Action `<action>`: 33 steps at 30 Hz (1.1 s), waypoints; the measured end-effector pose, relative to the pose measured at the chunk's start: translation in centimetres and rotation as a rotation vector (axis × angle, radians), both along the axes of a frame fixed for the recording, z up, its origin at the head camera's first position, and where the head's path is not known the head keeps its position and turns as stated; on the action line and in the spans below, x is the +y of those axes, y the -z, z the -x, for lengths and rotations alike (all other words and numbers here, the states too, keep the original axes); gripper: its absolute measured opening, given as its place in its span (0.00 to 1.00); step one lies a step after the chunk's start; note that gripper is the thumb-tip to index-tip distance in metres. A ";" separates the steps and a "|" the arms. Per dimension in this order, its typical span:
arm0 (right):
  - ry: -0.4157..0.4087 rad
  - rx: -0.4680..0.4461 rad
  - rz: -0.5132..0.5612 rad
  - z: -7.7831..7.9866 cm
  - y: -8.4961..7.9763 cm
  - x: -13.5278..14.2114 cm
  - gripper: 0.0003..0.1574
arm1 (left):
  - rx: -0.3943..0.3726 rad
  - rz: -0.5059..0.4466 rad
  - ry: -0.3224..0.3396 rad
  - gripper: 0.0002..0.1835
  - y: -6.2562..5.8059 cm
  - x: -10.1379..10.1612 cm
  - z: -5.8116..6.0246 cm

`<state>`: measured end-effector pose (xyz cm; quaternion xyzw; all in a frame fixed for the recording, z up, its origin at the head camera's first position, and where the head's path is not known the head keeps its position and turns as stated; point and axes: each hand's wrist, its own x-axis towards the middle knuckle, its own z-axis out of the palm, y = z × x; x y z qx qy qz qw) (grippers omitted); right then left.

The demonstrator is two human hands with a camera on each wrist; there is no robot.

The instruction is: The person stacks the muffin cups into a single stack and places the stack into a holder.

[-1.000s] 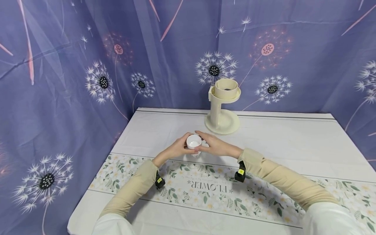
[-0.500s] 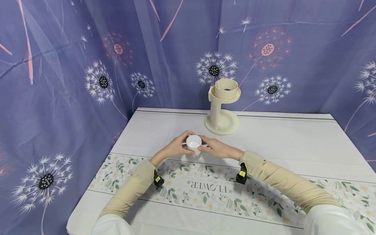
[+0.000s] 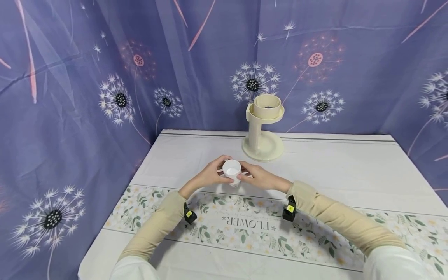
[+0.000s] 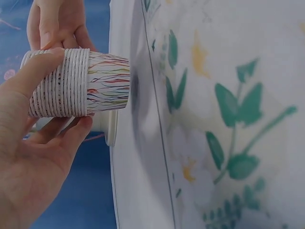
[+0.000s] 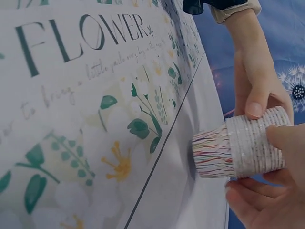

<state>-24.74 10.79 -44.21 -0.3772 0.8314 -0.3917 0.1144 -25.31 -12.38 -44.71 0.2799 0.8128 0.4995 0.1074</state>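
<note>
A stack of nested paper cups point(image 3: 232, 168), white inside with coloured wavy lines on the outside, stands upright on the table beyond the flowered band. My left hand point(image 3: 211, 173) grips its left side, thumb on the near side and fingers behind. From the right, my right hand point(image 3: 260, 177) holds the same stack between thumb and fingers. Several rolled rims show on the paper cups point(image 4: 74, 83) in the left wrist view, while the lowest cup shows most of its striped wall. The right wrist view shows both thumbs on the stacked rims of the paper cups point(image 5: 255, 143).
Behind the hands, a cream stand point(image 3: 255, 136) with a round base and a raised ring holds a short open cylinder point(image 3: 267, 111). A white tablecloth point(image 3: 336, 167) with a printed floral band covers the table. A blue dandelion curtain point(image 3: 210, 77) hangs at the back and left.
My right hand has shifted from the cup stack's rim a little lower and rightward along its side. My left fingers have moved slightly. The stack stays in nearly the same place.
</note>
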 end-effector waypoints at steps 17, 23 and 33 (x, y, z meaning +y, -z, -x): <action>0.095 0.048 0.153 -0.2 0.6 1.3 0.30 | 0.011 -0.071 -0.037 0.36 -0.3 1.4 0.3; 0.105 0.075 0.179 -0.2 0.5 1.8 0.29 | 0.028 -0.075 -0.045 0.37 -0.4 2.0 0.2; 0.138 0.095 0.198 -0.3 0.6 2.5 0.27 | 0.008 -0.109 -0.026 0.41 -0.6 2.8 0.2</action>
